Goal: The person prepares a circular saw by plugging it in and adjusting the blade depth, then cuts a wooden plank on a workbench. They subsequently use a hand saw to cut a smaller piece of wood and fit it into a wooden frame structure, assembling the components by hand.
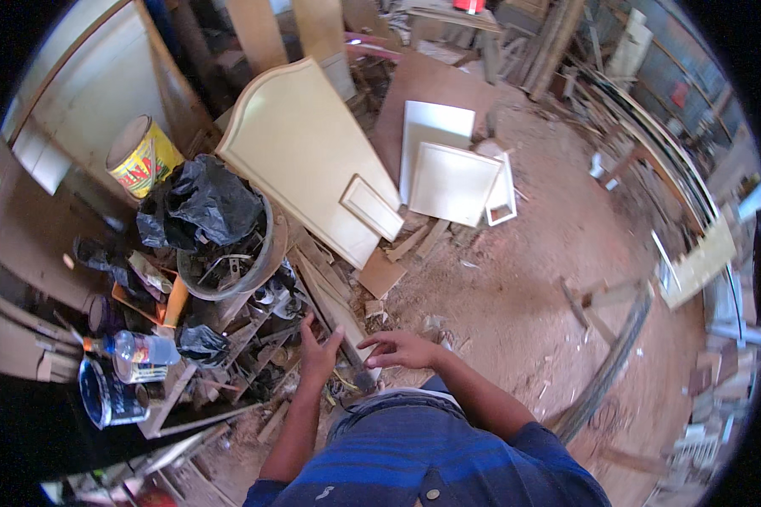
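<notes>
Both hands are out in front over the messy pile at lower centre of the frame. The left hand point(320, 353) is open, fingers up and spread a bit, right at the edge of the scrap heap, just beside a long plank point(334, 306) that runs diagonally up toward the middle. Can't tell if it's actually touching the plank or just hovering next to it. The right hand point(402, 348) is open too, palm down, fingers loosely curled, hanging over the dirt floor point(516, 287) just right of the plank's lower end. It's not gripping anything.

Left of the hands there's a heap of junk: a grey bucket point(254, 258) with a black plastic bag point(201, 203) stuffed in the top, a yellow can point(142, 157) above that at upper left, and a clear bottle point(139, 347) lying at lower left next to a dark tin point(108, 397).

Up in the middle of the frame a big cream arched panel point(300, 148) leans over the pile, with a small framed panel point(372, 208) resting on its lower part. To the right of it two white cabinet doors point(448, 182) lie on the floor, overlapping.

Person's in a blue striped shirt point(431, 456), bottom centre.
</notes>
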Action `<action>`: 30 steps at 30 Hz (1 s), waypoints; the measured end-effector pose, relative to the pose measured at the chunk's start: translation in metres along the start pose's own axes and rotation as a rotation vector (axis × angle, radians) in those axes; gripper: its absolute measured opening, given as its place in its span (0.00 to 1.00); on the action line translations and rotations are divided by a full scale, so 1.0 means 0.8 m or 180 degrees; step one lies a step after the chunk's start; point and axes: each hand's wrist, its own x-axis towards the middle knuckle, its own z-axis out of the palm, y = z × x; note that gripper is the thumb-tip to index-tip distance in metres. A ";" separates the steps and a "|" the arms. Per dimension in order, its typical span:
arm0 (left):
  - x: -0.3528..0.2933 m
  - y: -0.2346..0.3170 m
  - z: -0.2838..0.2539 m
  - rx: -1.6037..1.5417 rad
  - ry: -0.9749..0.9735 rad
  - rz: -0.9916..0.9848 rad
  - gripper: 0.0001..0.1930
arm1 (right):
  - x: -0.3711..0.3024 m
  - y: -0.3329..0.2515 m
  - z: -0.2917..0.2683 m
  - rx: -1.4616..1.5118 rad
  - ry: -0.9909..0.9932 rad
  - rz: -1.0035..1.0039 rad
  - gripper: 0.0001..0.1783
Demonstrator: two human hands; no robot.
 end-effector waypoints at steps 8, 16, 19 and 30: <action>-0.014 0.045 0.096 0.1240 0.1072 -0.0682 0.49 | 0.051 0.049 -0.174 -0.0226 -0.0891 0.0155 0.33; -0.016 0.041 0.124 0.1489 0.1472 -0.1247 0.43 | 0.103 0.086 -0.293 0.0333 -0.0793 0.0570 0.31; -0.016 0.033 0.128 0.1577 0.1407 -0.1416 0.43 | 0.115 0.075 -0.282 0.0312 -0.1036 0.0719 0.31; -0.006 0.063 0.135 0.1327 0.1585 -0.1368 0.38 | 0.111 0.115 -0.183 -0.1183 -0.2737 0.0916 0.24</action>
